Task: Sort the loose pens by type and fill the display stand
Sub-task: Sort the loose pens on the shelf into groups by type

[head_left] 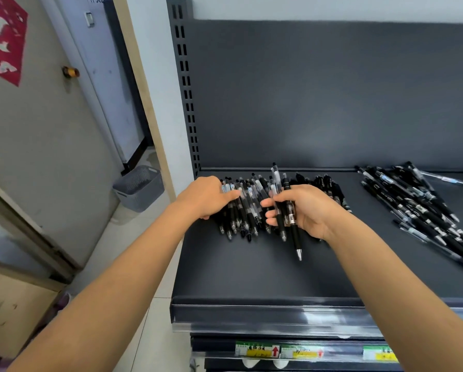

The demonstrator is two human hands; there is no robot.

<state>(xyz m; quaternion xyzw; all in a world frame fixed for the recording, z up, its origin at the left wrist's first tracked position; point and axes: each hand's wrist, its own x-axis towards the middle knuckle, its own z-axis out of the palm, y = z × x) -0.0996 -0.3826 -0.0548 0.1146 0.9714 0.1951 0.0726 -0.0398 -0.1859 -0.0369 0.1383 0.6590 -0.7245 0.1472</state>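
On the dark grey shelf (252, 269) a row of several clear-barrelled pens (248, 208) lies side by side, tips toward me. My left hand (207, 196) rests on the row's left end, fingers flat across the barrels. My right hand (305, 208) grips two pens (288, 208) upright: a black one whose silver tip hangs below the hand, and a clear one. Behind my right hand lie several black pens (329, 186). A loose, unsorted pile of pens (418, 208) spreads over the right side of the shelf.
The shelf's back panel (319, 98) rises behind the pens, with a slotted upright (186, 84) at its left. Price labels (257, 349) line a lower shelf edge. On the floor to the left stands a grey basket (139, 187) by a door.
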